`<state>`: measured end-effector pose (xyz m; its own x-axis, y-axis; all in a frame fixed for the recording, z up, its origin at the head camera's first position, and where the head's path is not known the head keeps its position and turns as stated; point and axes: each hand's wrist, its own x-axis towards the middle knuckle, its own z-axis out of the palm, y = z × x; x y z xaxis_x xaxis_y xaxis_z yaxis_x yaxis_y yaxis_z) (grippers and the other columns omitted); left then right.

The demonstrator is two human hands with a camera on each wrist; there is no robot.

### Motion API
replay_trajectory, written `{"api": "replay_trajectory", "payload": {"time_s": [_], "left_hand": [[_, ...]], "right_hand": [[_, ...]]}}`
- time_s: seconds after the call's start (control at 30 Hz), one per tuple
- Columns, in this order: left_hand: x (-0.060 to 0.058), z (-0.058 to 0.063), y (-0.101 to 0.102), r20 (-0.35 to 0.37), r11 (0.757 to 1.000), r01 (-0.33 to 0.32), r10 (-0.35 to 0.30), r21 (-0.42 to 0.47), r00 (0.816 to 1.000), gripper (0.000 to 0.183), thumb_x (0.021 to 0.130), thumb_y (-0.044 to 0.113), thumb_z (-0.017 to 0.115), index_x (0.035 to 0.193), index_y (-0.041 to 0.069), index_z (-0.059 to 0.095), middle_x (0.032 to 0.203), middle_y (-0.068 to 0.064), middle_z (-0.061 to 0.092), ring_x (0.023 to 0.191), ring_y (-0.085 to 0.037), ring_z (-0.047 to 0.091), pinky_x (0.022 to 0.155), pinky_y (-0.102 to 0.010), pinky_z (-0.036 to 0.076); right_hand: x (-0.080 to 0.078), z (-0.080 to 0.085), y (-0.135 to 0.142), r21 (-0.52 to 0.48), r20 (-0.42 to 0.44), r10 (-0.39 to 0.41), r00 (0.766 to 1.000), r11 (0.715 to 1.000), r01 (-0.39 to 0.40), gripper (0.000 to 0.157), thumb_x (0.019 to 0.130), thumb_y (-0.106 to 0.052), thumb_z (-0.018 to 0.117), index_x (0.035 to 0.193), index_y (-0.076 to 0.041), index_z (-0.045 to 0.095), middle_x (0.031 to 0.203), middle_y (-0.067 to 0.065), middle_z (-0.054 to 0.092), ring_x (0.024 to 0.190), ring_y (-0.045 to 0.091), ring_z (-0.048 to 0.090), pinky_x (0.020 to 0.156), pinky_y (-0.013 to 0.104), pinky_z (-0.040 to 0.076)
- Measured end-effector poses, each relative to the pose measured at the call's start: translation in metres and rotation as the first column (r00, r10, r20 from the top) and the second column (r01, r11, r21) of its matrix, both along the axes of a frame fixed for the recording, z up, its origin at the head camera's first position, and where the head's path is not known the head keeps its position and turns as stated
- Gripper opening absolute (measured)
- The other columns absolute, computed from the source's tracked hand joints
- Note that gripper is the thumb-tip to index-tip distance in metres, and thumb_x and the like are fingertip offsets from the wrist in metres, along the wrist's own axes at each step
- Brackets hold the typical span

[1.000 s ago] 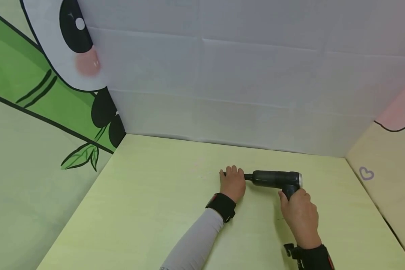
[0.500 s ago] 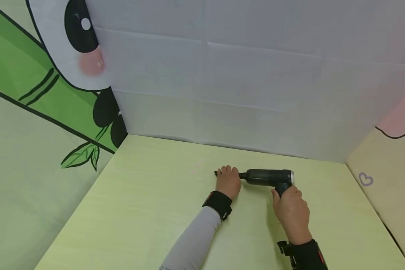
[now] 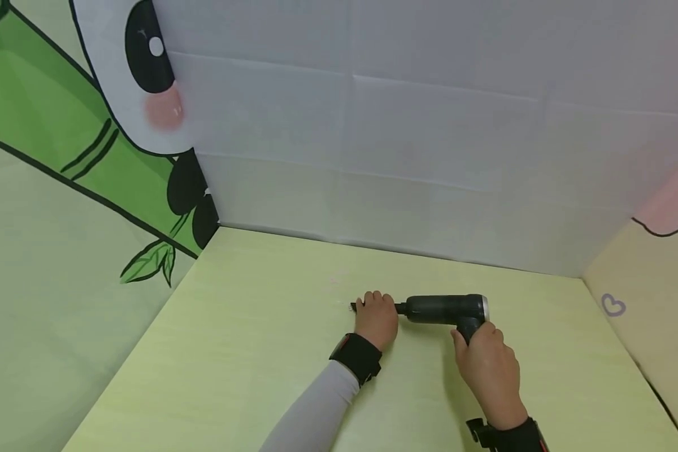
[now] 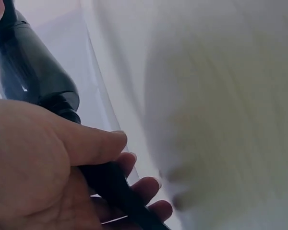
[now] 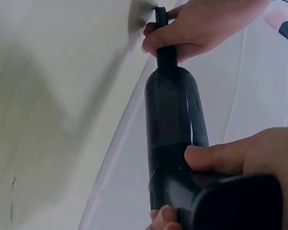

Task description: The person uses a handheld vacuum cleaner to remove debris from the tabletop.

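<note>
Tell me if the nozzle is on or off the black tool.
On, apparently: the right wrist view shows no gap between nozzle and black tool.

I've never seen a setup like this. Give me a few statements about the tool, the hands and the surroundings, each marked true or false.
1. The right hand grips the handle of the black tool. True.
2. The left hand holds nothing. False: it grips the tool's narrow tube.
3. In the head view, the tube points right. False: it points left.
4. The left sleeve is bright red. False: it is pale grey.
5. The table is a pale yellowish colour. True.
</note>
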<state>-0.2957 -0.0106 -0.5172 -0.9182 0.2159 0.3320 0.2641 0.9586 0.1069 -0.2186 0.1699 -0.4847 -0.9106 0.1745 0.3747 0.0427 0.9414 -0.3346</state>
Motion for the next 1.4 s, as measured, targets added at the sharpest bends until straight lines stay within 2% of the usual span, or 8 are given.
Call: {"api": "replay_trajectory", "payload": {"time_s": [0.17,0.4,0.53,0.73,0.87,1.0,1.17,1.4], "left_hand": [[-0.004,0.001,-0.004,-0.016,0.999,0.006,-0.006,0.035,1.000,0.012,0.099,0.013,0.064,0.102,0.003,0.067,0.104,-0.018,0.064,0.108,-0.036,0.060,0.097,-0.050,0.053],[-0.017,-0.009,-0.010,-0.001,0.999,-0.001,0.001,0.050,1.000,0.013,0.098,0.015,0.066,0.105,0.005,0.067,0.107,-0.018,0.064,0.113,-0.038,0.059,0.100,-0.055,0.051],[-0.026,-0.014,-0.014,-0.001,0.998,-0.022,0.022,0.053,1.000,0.015,0.098,0.016,0.066,0.107,0.005,0.066,0.109,-0.019,0.063,0.114,-0.039,0.058,0.101,-0.056,0.050],[-0.022,-0.010,-0.016,-0.001,0.997,-0.036,0.036,0.068,0.999,0.011,0.098,0.012,0.065,0.102,0.002,0.065,0.107,-0.021,0.062,0.112,-0.039,0.057,0.098,-0.055,0.051],[-0.024,-0.014,-0.015,-0.037,0.998,-0.025,0.027,0.054,0.999,0.010,0.097,0.011,0.064,0.100,0.001,0.065,0.104,-0.021,0.063,0.109,-0.039,0.059,0.097,-0.054,0.052],[-0.035,-0.022,-0.016,-0.060,0.998,-0.037,0.040,0.045,0.997,0.011,0.097,0.012,0.064,0.101,0.001,0.065,0.105,-0.021,0.063,0.109,-0.039,0.060,0.098,-0.052,0.052],[-0.050,-0.029,-0.026,-0.061,0.997,-0.074,0.076,0.037,0.995,0.011,0.097,0.011,0.065,0.097,0.001,0.063,0.101,-0.021,0.062,0.106,-0.038,0.060,0.100,-0.047,0.052],[-0.056,-0.021,-0.035,-0.078,0.996,-0.081,0.084,0.041,0.993,0.012,0.096,0.009,0.066,0.095,-0.002,0.062,0.097,-0.021,0.060,0.101,-0.038,0.059,0.098,-0.045,0.052]], "right_hand": [[-0.003,0.002,-0.004,0.010,-0.038,0.004,0.999,1.000,-0.004,0.049,0.090,-0.025,0.077,0.088,0.017,0.052,0.067,0.019,0.049,0.040,0.026,0.046,0.033,0.036,0.038],[-0.011,0.003,-0.011,-0.047,0.050,-0.018,0.999,0.999,0.020,0.051,0.093,-0.026,0.073,0.096,0.020,0.052,0.073,0.024,0.052,0.046,0.031,0.052,0.036,0.039,0.042],[-0.020,-0.001,-0.016,-0.042,0.014,-0.002,1.000,0.999,0.003,0.051,0.093,-0.026,0.074,0.095,0.021,0.052,0.074,0.025,0.053,0.046,0.033,0.053,0.037,0.042,0.044],[-0.024,-0.001,-0.016,-0.031,0.008,0.019,1.000,0.999,-0.018,0.050,0.092,-0.026,0.074,0.092,0.018,0.053,0.071,0.022,0.051,0.045,0.031,0.051,0.036,0.041,0.042],[-0.026,-0.005,-0.014,-0.016,-0.027,0.022,0.999,1.000,-0.022,0.048,0.091,-0.024,0.076,0.089,0.018,0.053,0.070,0.022,0.051,0.043,0.031,0.049,0.035,0.042,0.042],[-0.034,-0.012,-0.017,0.015,-0.097,0.037,0.995,0.999,-0.036,0.048,0.089,-0.022,0.079,0.089,0.019,0.053,0.069,0.023,0.051,0.041,0.031,0.048,0.034,0.043,0.043],[-0.048,-0.015,-0.029,0.016,-0.114,0.051,0.992,0.999,-0.049,0.048,0.089,-0.023,0.078,0.089,0.019,0.054,0.070,0.022,0.051,0.041,0.030,0.048,0.035,0.043,0.043],[-0.062,-0.016,-0.037,0.010,-0.103,0.059,0.993,0.998,-0.059,0.048,0.090,-0.025,0.077,0.089,0.017,0.053,0.071,0.020,0.050,0.042,0.028,0.048,0.036,0.042,0.044]]}}
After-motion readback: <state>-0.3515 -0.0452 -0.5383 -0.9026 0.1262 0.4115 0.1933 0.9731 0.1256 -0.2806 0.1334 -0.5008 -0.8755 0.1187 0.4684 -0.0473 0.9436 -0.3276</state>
